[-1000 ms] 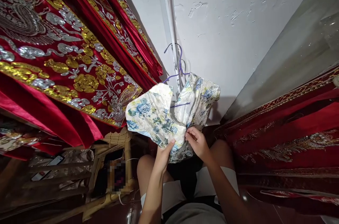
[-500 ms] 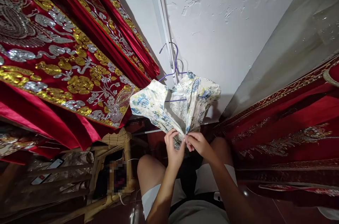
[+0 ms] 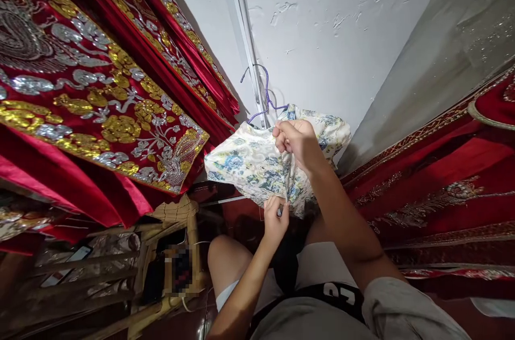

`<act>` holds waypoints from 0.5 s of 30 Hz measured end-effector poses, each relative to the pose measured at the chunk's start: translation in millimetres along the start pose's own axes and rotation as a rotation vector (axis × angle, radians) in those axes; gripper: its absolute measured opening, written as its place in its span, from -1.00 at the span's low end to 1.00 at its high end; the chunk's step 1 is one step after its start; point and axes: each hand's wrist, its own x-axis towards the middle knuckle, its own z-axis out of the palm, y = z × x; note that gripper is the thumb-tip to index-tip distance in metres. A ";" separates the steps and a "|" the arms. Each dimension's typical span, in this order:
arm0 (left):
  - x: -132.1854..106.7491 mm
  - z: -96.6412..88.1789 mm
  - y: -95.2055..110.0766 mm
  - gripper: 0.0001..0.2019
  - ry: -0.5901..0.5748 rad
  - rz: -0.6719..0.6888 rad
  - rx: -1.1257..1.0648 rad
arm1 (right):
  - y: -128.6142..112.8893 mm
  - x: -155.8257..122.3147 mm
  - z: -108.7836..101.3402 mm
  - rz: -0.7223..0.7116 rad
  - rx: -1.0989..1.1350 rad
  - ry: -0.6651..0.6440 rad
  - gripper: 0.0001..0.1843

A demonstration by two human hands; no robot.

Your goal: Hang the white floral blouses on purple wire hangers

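Mid-frame, the floral garment [image 3: 249, 160] hangs on the purple hanger [image 3: 263, 96]; our right hand [image 3: 295, 139] is fisted on its top edge by the hook, our left hand [image 3: 276, 219] pinches the lower edge straight below, the front fold running upright between them.

The right hand [image 3: 293, 139] is held far and high, fingers curled in a tight pinch, its forearm [image 3: 341, 222] stretched out. The left hand [image 3: 276, 217] sits nearer and lower, fingertips pinched.

The only lettering I can find is a scrap of white print on the black band [image 3: 317, 293] of my clothing near the bottom edge, too cut off to read.
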 end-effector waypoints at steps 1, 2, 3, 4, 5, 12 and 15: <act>4.7 -5.0 1.3 -0.78 -0.021 0.006 0.003 | -1.8 0.3 3.0 -0.005 0.000 0.012 -0.67; 11.7 -11.8 4.9 -0.80 -0.032 0.021 0.004 | -1.0 -2.1 5.1 -0.006 -0.010 0.014 -0.66; 20.9 -20.0 11.5 -0.83 -0.025 0.047 -0.001 | 1.5 -6.5 6.3 -0.007 -0.026 0.007 -0.66; 32.3 -29.2 21.0 -0.87 -0.003 0.086 -0.016 | 4.6 -12.0 6.9 -0.010 -0.043 -0.002 -0.67; 45.7 -38.7 33.2 -0.87 0.047 0.141 -0.045 | 7.5 -18.1 7.1 -0.017 -0.062 -0.010 -0.67; 133.7 -82.2 135.0 -0.83 0.042 0.510 0.014 | 5.6 -35.9 12.2 -0.087 -0.256 -0.047 -0.65; 145.0 -88.0 153.5 -0.83 0.033 0.571 0.129 | 28.6 -30.2 11.6 -0.143 -0.384 0.036 -0.65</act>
